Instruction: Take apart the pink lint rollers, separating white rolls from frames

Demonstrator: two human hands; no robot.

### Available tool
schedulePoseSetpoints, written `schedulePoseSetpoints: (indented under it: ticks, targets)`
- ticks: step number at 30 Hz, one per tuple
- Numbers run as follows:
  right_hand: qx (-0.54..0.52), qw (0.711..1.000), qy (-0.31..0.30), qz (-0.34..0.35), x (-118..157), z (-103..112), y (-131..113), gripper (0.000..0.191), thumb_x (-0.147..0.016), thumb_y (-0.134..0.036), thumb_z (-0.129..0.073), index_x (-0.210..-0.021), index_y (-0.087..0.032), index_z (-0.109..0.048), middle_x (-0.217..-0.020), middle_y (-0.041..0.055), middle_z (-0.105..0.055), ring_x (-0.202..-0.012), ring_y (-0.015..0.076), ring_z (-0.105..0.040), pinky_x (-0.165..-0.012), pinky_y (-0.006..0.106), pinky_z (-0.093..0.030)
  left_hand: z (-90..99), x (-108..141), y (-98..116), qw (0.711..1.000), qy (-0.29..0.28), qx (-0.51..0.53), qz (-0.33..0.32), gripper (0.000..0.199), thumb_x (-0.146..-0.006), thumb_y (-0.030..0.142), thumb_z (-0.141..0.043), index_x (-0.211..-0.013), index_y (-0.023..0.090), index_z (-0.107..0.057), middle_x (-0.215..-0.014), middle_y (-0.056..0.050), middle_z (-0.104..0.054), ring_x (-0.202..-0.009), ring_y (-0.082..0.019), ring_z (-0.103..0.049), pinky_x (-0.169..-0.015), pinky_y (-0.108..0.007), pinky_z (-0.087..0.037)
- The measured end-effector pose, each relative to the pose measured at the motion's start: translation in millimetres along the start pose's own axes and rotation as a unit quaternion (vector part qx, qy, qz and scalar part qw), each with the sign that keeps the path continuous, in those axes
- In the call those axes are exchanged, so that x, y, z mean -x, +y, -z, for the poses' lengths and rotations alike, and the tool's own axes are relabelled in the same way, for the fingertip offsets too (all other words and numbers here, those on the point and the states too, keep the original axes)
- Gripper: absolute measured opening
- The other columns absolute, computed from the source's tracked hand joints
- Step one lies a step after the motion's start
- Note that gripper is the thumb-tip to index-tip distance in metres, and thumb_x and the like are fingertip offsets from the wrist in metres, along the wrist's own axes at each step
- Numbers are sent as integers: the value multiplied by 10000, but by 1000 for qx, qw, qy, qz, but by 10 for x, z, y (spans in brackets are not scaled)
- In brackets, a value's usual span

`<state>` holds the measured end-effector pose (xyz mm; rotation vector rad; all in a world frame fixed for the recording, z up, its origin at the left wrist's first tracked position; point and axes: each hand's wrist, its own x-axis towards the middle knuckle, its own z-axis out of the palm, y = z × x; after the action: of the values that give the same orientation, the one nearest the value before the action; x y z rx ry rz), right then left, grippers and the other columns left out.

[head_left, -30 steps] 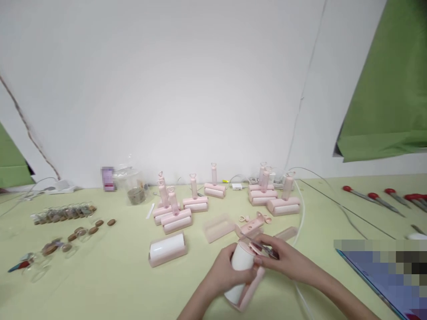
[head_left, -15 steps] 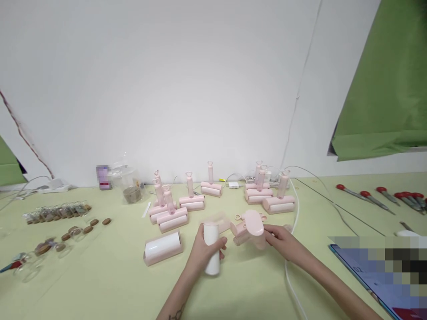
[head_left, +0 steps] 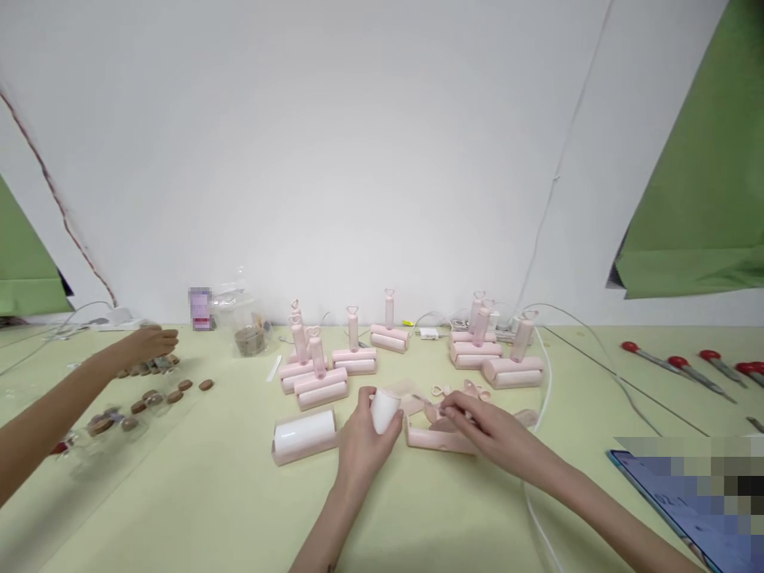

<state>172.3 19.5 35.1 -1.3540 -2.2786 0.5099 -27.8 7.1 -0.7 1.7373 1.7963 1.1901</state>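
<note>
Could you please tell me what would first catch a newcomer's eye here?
Probably the pink rollers with upright, heart-topped handles, near the white wall. Next, perhaps, the left hand gripping a white roll at front centre, and a co-worker's hand over small jars at left.

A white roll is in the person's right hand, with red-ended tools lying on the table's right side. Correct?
Not quite: the head view shows that white roll in the person's left hand; the red-ended tools do lie on the table's right side.
</note>
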Motion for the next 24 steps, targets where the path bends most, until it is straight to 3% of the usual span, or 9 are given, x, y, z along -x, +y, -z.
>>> schedulePoseSetpoints:
  ticks: [3, 6, 9, 14, 24]
  targets:
    - [-1, 999, -5, 49, -101, -49, -200, 290, -889, -384, -299, -835, -239, -544, -759, 16, -593, -638, 169, -510, -564, 266, -347, 33, -23, -15, 1000, 14, -11, 1, 281, -754, 420, -482, -968, 248, -421, -800, -28, -616, -736, -260, -593, -570, -253, -333]
    - [-15, 998, 4, 58, -193, -119, -251, 310, -886, -379, -313, -830, -218, -573, -789, 31, -601, -660, 171, -508, -584, 279, -354, 51, -39, -39, 1000, 20, -2, 10, 267, -749, 420, -488, -949, 255, -425, -779, -20, -616, -725, -256, -588, -566, -249, -333]
    - [-81, 995, -29, 44, -257, -152, -220, 349, -882, -395, -321, -813, -198, -600, -722, 18, -572, -605, 147, -484, -559, 264, -353, 55, -40, -53, 1000, 19, 18, 16, 249, -745, 411, -493, -928, 256, -424, -737, -5, -608, -689, -240, -581, -560, -247, -338]
    - [-221, 970, -103, -13, -298, -159, -150, 397, -854, -469, -356, -810, -158, -598, -499, -64, -342, -393, 71, -314, -389, 198, -249, 46, -38, -47, 999, 23, 26, 28, 249, -736, 408, -500, -907, 244, -425, -698, 6, -576, -652, -217, -567, -556, -250, -347]
    - [-326, 935, -129, -49, -336, -200, -57, 412, -808, -521, -422, -786, -142, -581, -469, -88, -329, -319, 30, -250, -299, 169, -171, 26, -46, -61, 998, 11, 42, 38, 285, -712, 425, -506, -913, 239, -429, -718, 6, -575, -647, -203, -572, -580, -266, -377]
